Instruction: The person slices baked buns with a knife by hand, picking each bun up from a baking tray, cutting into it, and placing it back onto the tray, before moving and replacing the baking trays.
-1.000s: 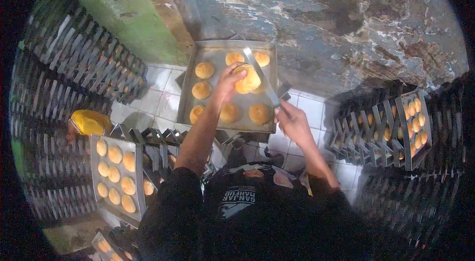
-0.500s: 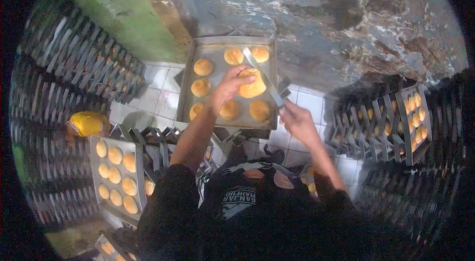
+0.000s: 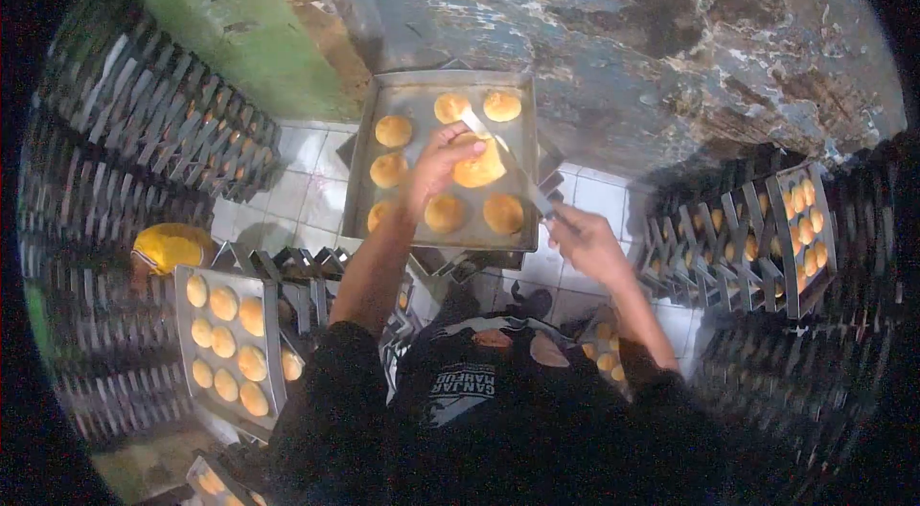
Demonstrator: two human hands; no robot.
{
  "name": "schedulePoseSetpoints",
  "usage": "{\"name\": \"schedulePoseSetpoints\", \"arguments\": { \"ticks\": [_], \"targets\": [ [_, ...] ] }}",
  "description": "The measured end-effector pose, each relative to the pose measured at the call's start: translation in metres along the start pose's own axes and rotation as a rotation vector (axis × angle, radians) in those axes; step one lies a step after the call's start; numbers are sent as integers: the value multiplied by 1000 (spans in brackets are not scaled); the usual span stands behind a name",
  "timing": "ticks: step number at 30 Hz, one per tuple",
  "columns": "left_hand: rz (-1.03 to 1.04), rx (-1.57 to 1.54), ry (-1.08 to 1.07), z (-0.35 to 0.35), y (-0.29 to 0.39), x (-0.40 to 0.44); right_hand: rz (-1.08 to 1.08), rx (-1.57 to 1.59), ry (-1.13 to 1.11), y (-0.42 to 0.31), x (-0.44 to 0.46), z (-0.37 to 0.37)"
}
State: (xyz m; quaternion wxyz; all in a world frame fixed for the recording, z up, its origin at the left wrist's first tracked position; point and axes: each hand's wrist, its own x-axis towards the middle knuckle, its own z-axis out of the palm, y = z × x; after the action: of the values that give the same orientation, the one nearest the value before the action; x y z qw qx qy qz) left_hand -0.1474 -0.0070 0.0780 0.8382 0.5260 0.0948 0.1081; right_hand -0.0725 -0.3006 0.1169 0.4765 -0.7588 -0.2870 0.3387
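My left hand [image 3: 443,166] is closed on a round golden bun [image 3: 481,169], thumb on top, just above a metal baking tray [image 3: 431,80]. In my right hand [image 3: 591,242] is a long flat-bladed knife [image 3: 517,171], gripped by its handle. Its blade slants up and left along the bun's right and upper side, with the tip end close to my left fingers. How deep the blade sits in the bun, I cannot tell. Several other buns [image 3: 444,214] lie apart from each other on the tray around my left hand.
A tray of buns [image 3: 223,336] stands at lower left beside a yellow object [image 3: 172,245]. Stacked trays [image 3: 172,94] rise along the left; another tray stack [image 3: 738,228] with buns is at right. Beyond the tray is a peeling wall [image 3: 613,17]; white floor tiles [image 3: 307,180] show below.
The knife has slid slightly down, its tip now lower and nearer my left fingers. My left hand and the bun have shifted a little left. My right hand has moved slightly down and right.
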Motion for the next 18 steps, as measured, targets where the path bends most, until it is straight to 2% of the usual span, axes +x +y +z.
{"name": "schedulePoseSetpoints", "arguments": {
  "ticks": [4,5,6,7,10,12,14,16,17,18],
  "targets": [
    [-71,-14,19,-3,-15,3,38,53,15,7,-5,12],
    [-73,-2,137,14,-19,1,-19,9,26,8,13,14],
    [-76,0,130,10,-26,6,-79,-36,34,6,24,15],
    [-30,3,80,3,-33,13,9,-3,2,-7,23,12],
    [27,-43,61,-13,-25,15,12,-23,-16,-2,0,6],
    [-66,-68,17,-17,-20,10,13,-38,-16,0,0,12],
    [-60,-42,44,-6,-44,14,29,-42,10,2,4,19],
    [-40,-17,71,-1,-57,18,-88,-92,73,8,30,27],
    [-28,-71,97,-3,-58,20,-294,-138,146,28,39,32],
    [-11,-125,127,-6,-56,22,-301,-140,142,26,32,27]
  ]
}}
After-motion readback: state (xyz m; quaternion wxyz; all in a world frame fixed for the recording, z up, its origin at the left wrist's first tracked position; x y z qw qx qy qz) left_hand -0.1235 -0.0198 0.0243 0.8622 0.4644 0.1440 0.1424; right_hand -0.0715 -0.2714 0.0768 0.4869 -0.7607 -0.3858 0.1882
